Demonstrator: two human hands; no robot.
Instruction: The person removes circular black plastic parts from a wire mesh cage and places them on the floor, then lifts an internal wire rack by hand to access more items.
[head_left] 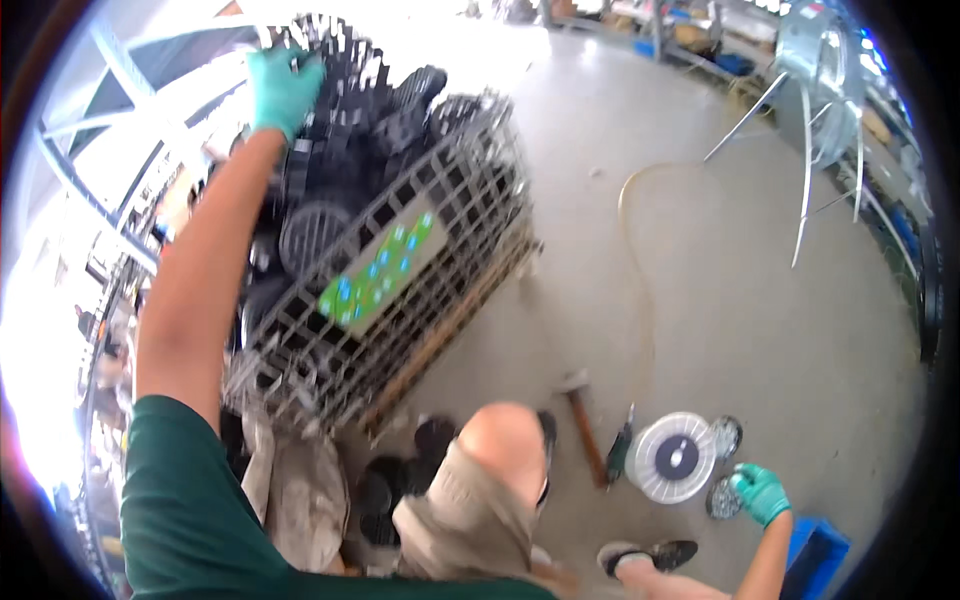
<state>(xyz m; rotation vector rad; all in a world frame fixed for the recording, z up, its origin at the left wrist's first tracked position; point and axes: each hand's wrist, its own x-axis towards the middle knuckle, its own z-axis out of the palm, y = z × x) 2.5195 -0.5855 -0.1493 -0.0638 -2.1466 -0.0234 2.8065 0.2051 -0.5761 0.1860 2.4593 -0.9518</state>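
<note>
My left hand (283, 88), in a green glove, reaches up onto the black plastic parts (360, 120) heaped in a wire mesh crate (440, 240); its fingers rest on a black piece at the top. My right hand (762, 492), also gloved green, hangs low near the floor beside a round perforated metal disc (722, 499). A second such disc (727, 435) and a pale round spool (672, 456) lie just left of it. Whether the right fingers grip the disc is unclear.
A hammer (584, 420) and a green-handled tool (620, 448) lie on the concrete floor by my knee (500, 440). A hose (640, 260) loops across the floor. A blue bin (815, 555) is at lower right. Bent metal rods (810, 170) and shelving stand at upper right.
</note>
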